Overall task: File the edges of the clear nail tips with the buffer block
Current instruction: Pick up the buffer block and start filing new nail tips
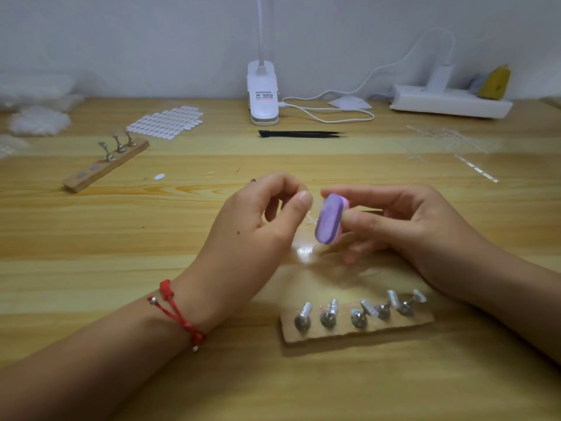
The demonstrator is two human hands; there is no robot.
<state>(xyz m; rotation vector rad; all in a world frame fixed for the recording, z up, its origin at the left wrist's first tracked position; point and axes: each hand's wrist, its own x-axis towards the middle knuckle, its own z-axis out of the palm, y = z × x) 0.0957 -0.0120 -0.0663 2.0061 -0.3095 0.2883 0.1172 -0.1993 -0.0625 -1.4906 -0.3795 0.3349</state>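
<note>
On the wooden table (91, 238), mid-frame, the right hand (409, 226) grips the purple buffer block (329, 220) upright. It faces the left hand (261, 217), whose thumb and forefinger pinch a barely visible clear nail tip (310, 216) just beside the block. Filing looks under way; next, I'd guess, comes a light, steady stroke along the tip's edge.

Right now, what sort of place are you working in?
Probably a home nail-craft workspace: a wooden stand with metal pegs, a sheet of white tabs, and a clip lamp.

Wooden table (91, 238) with nail stand (394, 326), tweezers (300, 134), clip lamp (262, 92).
</note>
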